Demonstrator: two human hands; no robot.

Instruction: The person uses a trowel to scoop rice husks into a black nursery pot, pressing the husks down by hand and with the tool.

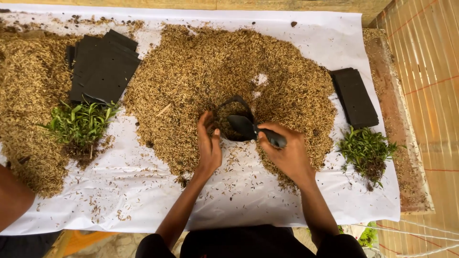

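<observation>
Left hand [209,143] gripping rim of small black bag [233,119], centre of husk pile [205,71]. Right hand [287,153] closed around dark trowel [248,128], blade in bag mouth. Seedling clumps at 3 [366,150] and 9 o'clock [79,123].

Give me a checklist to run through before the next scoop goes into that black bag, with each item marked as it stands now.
1. Black bag mouth held open by the left hand: ok.
2. Trowel gripped at its handle by the right hand: ok.
3. Trowel blade over the bag mouth, not off to the side: ok.
4. Husk pile right around the bag: ok.
5. How full the bag is: cannot tell, the blade hides its inside.
6. Seedlings lying beside the right hand: ok.
</observation>
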